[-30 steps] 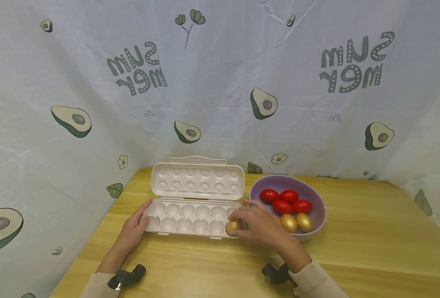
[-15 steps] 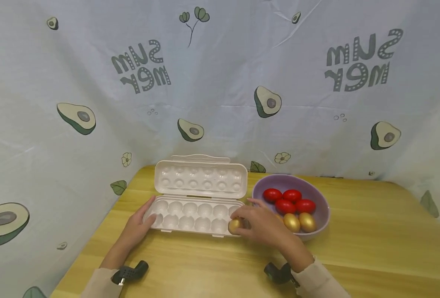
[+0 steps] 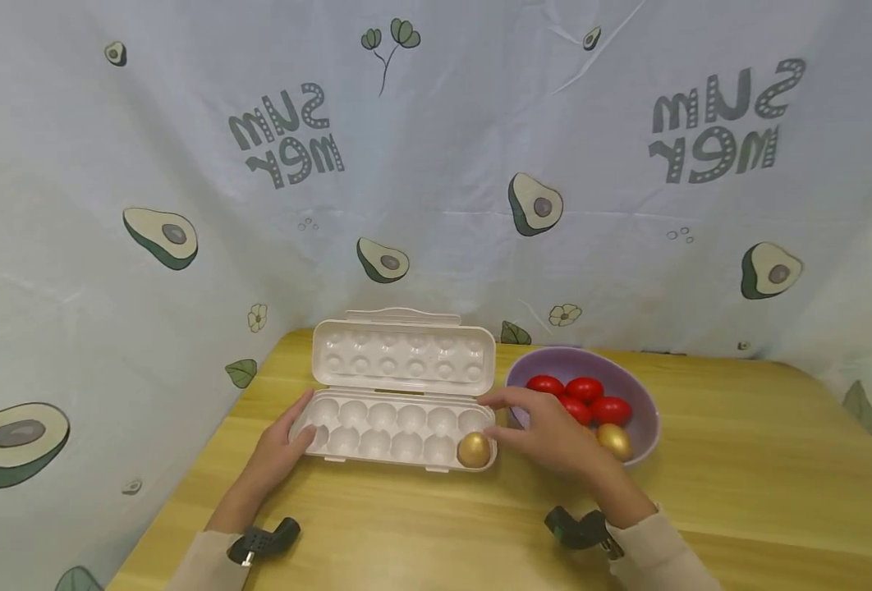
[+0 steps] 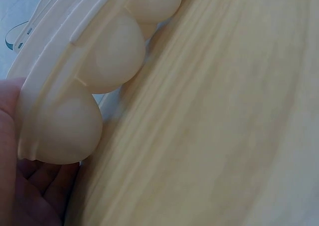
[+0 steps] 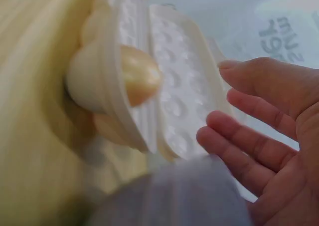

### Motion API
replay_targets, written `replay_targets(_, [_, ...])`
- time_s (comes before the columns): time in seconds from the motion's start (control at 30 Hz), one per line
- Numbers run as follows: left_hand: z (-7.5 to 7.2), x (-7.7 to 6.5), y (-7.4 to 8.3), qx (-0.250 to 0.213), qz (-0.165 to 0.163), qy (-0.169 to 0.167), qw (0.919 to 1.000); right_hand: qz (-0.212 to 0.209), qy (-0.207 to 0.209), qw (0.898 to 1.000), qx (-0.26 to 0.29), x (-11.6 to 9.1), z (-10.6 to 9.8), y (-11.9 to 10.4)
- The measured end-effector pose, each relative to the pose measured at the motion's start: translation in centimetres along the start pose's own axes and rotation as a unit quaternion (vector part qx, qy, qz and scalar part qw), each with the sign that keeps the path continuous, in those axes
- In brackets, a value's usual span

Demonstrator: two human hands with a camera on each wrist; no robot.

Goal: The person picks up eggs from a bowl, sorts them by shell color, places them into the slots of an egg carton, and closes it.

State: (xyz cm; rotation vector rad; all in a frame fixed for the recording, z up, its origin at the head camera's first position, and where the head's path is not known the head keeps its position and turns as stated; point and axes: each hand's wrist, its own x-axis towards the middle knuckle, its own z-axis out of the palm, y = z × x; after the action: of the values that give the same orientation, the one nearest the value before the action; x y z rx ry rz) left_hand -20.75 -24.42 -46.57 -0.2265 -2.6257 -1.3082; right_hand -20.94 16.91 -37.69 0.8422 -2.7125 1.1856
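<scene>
A white egg carton [image 3: 375, 444] lies with its lid [image 3: 404, 357] folded back. In the cup at its near right corner sits a gold egg [image 3: 474, 451], its top standing above the rim in the right wrist view. My left hand [image 3: 273, 453] grips the carton's left end, thumb over the rim and fingers beneath, as the left wrist view shows. Just right of the egg is my right hand [image 3: 554, 431], fingers spread and holding nothing. The same hand [image 5: 279, 151] appears apart from the egg [image 5: 140, 77] in the right wrist view.
A purple bowl [image 3: 650, 419] stands right of the carton, holding several red eggs [image 3: 585, 389] and a gold egg [image 3: 615, 442]; my right hand hides part of it. Behind the wooden table [image 3: 421, 525] hangs a printed curtain [image 3: 436, 164].
My right hand has let go of the gold egg and moved right, its fingers spreading. The egg stays in the corner cup. My left hand keeps its hold on the carton.
</scene>
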Motion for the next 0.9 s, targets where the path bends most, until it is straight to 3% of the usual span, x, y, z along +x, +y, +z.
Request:
replay_targets(0.17, [0.1, -0.3, 0.0, 0.007, -0.002, 0.001, 1.0, 0.033, 0.014, 0.999, 0.017, -0.4, -2.2, 0.7])
replay_targets(0.3, [-0.3, -0.4, 0.3, 0.015, 0.003, 0.008, 0.9998, 0.012, 0.011, 1.0, 0.023, -0.3, -3.5, 1.3])
replay_targets(0.4, [-0.7, -0.5, 0.3, 0.018, -0.001, 0.01, 0.9998, 0.004, 0.001, 1.0, 0.016, -0.3, -4.0, 1.7])
replay_targets(0.9, [-0.1, 0.0, 0.0, 0.008, 0.005, 0.001, 0.9999, 0.056, -0.029, 0.998, 0.01, -1.3, -5.8, 2.5])
